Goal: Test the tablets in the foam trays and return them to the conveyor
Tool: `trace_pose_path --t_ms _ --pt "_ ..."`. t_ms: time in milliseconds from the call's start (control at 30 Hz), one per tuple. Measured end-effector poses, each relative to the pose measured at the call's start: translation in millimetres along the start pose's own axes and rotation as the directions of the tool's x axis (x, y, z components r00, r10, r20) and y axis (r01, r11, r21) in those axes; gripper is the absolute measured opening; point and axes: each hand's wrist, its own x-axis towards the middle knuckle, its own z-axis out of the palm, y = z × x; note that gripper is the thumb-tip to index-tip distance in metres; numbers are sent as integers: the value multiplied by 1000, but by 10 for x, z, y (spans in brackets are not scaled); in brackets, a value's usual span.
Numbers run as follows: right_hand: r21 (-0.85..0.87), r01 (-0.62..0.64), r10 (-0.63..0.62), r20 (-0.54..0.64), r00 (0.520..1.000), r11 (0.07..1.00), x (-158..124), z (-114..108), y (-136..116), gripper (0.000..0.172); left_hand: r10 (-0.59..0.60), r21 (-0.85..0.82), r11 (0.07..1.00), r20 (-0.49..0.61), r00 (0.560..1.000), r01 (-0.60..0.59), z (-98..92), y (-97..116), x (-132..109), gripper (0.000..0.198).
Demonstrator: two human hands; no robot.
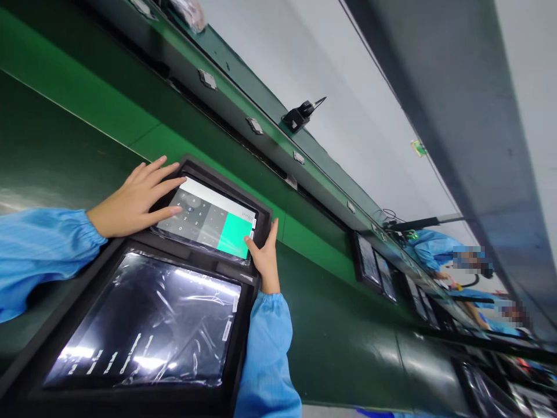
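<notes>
A tablet with a calculator on its screen lies in the far slot of a black tray. My left hand reaches over its left side, fingers spread, with fingertips on or just over the screen. On the right, my right hand has its thumb at the screen's edge by the green area, its index finger stretched along the tray's outer side; its other fingers are mostly hidden. In the nearer slot lies a second tablet, under shiny clear film, its dark screen showing a few lines of text.
The tray sits on a green bench. A green ledge behind carries a black plug adapter and, on its front, several sockets. Further right are more trayed tablets and co-workers in blue sleeves.
</notes>
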Motion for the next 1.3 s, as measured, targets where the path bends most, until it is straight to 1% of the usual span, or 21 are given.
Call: trace_pose_path --t_ms 67,200,333,433,467,533,567,600,633,667,700,733,800,833,867,900,933,1033,1100,1200,1300 --pt "1 0 0 10 1000 1000 -22 -4 -12 117 6 -12 1000 -13 1000 -6 -3 -4 -3 70" --pt "-1 14 -14 90 996 1000 -54 -33 -19 126 18 -30 999 -24 1000 -19 9 -21 -6 70" --pt "-19 -30 30 -7 1000 999 29 8 -20 124 52 -44 998 -5 999 -52 14 -38 -7 68" --pt "40 -64 66 -55 996 997 27 33 -80 122 71 -51 996 4 997 -70 4 -49 -11 67" --pt "56 -68 72 -87 994 996 -27 38 -129 118 79 -53 996 10 997 -79 -3 -52 -12 67" --pt "33 -32 38 -182 983 999 -244 58 -279 98 108 -58 993 30 994 -106 -17 -59 -11 67" --pt "-24 16 -21 -225 974 1000 -404 78 -377 82 124 -65 991 37 992 -121 -21 -65 -8 66" --pt "-86 91 -108 -220 970 992 -590 108 -483 62 133 -74 989 42 990 -130 -22 -73 -4 65" --pt "-134 179 -198 -141 970 975 -792 148 -591 47 136 -84 988 45 990 -132 -21 -83 1 64" --pt "-162 282 -288 -16 957 946 -998 200 -694 40 134 -95 987 46 990 -130 -17 -93 5 62" --pt "-177 396 -375 143 916 901 -1196 263 -787 41 130 -104 987 46 990 -125 -13 -103 10 61" --pt "-173 510 -448 299 842 843 -1372 334 -865 46 126 -110 987 48 991 -120 -10 -112 13 61" --pt "-126 681 -532 529 661 721 -1629 490 -973 51 122 -118 986 53 991 -115 -9 -122 16 61" --pt "-104 735 -545 603 582 670 -1703 564 -1005 54 121 -122 986 54 991 -114 -12 -124 16 60" --pt "-93 770 -546 652 526 631 -1744 630 -1027 57 119 -126 986 54 991 -111 -15 -124 16 59" --pt "-94 791 -538 684 492 604 -1759 683 -1039 59 117 -131 985 53 992 -109 -18 -124 16 57" --pt "-103 803 -530 701 478 587 -1756 720 -1046 61 115 -137 985 50 992 -108 -19 -125 15 56" --pt "-120 821 -547 691 473 558 -1726 737 -1048 64 119 -143 983 31 992 -113 -7 -134 13 53" --pt "-119 821 -587 643 492 558 -1730 702 -1042 59 126 -131 984 19 992 -122 8 -145 11 51" --pt "-128 785 -603 569 558 606 -1767 659 -1027 42 135 -110 985 20 991 -132 19 -150 9 49" --pt "-126 742 -586 533 610 658 -1790 666 -1014 31 125 -91 989 64 990 -119 10 -139 11 47"
